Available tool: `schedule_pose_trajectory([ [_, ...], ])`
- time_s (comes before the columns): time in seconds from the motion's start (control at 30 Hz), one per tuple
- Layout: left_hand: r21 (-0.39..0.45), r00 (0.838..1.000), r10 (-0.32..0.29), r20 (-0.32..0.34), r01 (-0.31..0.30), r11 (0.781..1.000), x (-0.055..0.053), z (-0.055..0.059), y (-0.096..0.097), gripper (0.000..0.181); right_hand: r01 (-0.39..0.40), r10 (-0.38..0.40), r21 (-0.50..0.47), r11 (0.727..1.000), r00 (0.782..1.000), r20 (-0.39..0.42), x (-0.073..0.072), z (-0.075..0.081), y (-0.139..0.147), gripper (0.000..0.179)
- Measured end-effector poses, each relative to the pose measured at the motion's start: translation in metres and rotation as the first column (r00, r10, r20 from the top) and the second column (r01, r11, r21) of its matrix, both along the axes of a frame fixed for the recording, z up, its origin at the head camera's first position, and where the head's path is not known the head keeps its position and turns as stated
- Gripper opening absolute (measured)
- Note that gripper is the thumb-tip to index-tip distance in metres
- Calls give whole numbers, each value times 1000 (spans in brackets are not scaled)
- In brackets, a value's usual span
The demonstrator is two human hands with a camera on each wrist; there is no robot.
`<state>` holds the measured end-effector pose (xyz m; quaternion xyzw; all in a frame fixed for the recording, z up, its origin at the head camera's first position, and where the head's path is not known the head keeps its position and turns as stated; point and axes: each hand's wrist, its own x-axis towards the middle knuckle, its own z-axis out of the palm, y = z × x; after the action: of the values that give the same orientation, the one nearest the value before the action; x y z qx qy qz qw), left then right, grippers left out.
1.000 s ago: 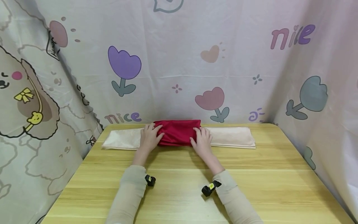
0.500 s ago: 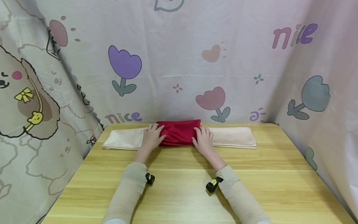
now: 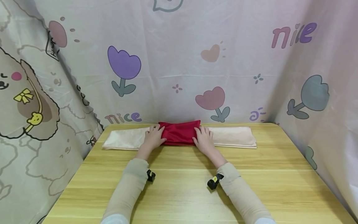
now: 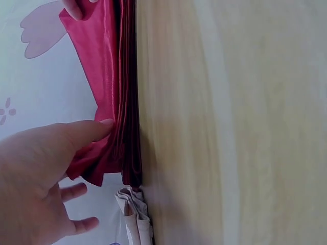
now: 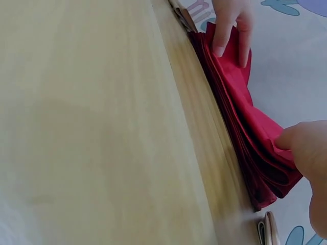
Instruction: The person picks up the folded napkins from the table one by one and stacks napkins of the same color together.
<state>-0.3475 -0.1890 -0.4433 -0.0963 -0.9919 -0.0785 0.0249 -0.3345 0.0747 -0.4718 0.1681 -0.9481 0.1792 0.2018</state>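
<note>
A folded red cloth (image 3: 179, 133), smooth and shiny, lies in a stack at the middle of the table's far edge. My left hand (image 3: 153, 136) rests at its left end, with thumb and index fingertip on the top face. In the left wrist view that hand's thumb lies straight over the red layers, while two fingers reach past the end. At the opposite end my right hand (image 3: 204, 137) touches the cloth's top with thumb and fingers. Most of its fingers are out of sight in the right wrist view. Loose folds of red fabric rise at both ends.
A folded cream cloth (image 3: 124, 139) lies left of the red one, partly behind my left hand. Another cream folded cloth (image 3: 235, 137) extends to the right. Behind the wooden table (image 3: 179, 193) hangs a printed curtain (image 3: 167, 62), which also closes in both sides.
My left hand has slid slightly to the right, and the left edge of the red cloth has come inward. My right hand has shifted a little to the right, still on the cloth.
</note>
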Motion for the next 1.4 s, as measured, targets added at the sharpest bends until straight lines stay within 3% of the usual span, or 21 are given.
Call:
schedule_pose_trajectory([
  [0.4,-10,990,26,135,-25,1000,-2,1,4,68,25,-28,31,999,993,114,-8,-6,3,51],
  [0.6,12,977,50,205,-53,999,0,4,5,70,31,-36,41,999,994,107,-12,-12,5,54],
  [0.77,-15,963,75,259,-74,997,0,4,3,73,28,-42,86,996,986,161,-15,-13,8,59],
  [1.17,-62,932,105,347,-89,994,-6,0,-2,79,11,-80,214,977,946,315,-18,-11,14,70],
  [1.4,-85,927,111,357,-87,993,-8,-1,-3,82,9,-82,235,972,949,304,-20,-10,15,75],
])
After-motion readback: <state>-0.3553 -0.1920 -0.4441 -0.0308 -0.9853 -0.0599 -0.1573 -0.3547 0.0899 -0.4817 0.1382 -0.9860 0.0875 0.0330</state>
